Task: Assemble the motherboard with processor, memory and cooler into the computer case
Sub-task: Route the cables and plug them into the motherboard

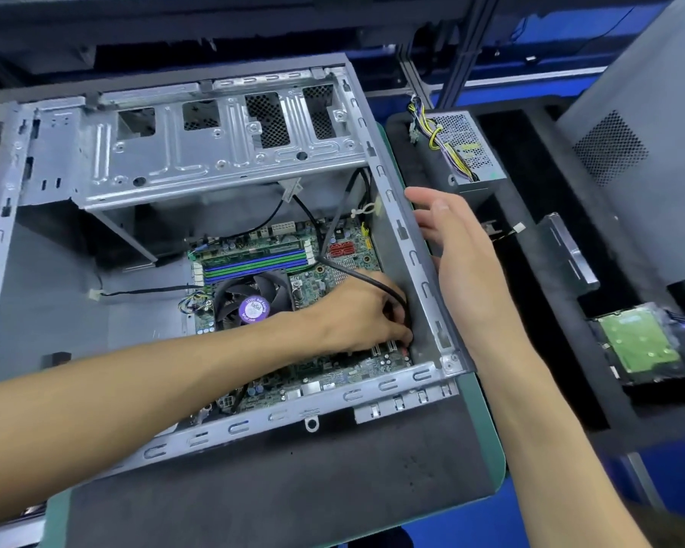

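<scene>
The open metal computer case [408,255] lies on its side on a dark mat. Inside it sits the green motherboard [352,369], with memory slots [254,259] and a black cooler fan [250,302] with a purple label. My left hand [356,314] reaches deep into the case's right corner, fingers curled around a black cable [356,272] near the board's edge. My right hand [455,239] hovers just outside the case's right wall, fingers straight, holding nothing.
A power supply [471,152] with yellow and black wires sits in black foam at the right. A hard drive [641,346] lies in foam further right. A grey side panel [629,132] leans at the far right. The drive cage [214,144] spans the case's far half.
</scene>
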The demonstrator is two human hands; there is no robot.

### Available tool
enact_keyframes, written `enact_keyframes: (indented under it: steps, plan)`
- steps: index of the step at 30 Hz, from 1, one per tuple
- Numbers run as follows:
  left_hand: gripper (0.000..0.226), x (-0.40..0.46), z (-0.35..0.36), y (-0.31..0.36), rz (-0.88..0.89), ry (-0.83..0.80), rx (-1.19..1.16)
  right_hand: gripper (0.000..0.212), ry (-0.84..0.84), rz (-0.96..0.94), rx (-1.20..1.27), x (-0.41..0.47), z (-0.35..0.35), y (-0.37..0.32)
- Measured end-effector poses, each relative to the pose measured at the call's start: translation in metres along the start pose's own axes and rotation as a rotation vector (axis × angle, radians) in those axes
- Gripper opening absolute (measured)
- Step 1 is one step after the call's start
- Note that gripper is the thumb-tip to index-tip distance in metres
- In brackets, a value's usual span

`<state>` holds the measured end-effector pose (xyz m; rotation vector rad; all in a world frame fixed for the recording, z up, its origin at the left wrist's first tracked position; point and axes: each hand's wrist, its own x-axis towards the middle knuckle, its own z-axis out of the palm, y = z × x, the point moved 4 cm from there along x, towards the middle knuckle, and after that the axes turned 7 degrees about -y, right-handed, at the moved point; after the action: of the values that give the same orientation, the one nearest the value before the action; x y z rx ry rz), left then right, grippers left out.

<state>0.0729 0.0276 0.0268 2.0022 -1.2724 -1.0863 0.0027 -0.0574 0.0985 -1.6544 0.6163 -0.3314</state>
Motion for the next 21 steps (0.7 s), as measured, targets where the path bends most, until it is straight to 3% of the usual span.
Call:
enact_keyframes:
  steps: [4, 17, 21]
  plan:
    - [0.016, -0.001, 0.000, -0.004, -0.005, 0.008, -0.063, 0.033, -0.002, 0.000, 0.010, 0.001, 0.001, 0.001]
    - [0.016, -0.007, 0.005, 0.003, 0.075, 0.027, 0.048, 0.034, 0.025, 0.013, -0.021, 0.003, 0.000, 0.003]
    - [0.011, -0.009, 0.009, 0.010, 0.174, 0.015, 0.144, 0.033, 0.024, 0.021, -0.026, 0.004, 0.000, 0.004]
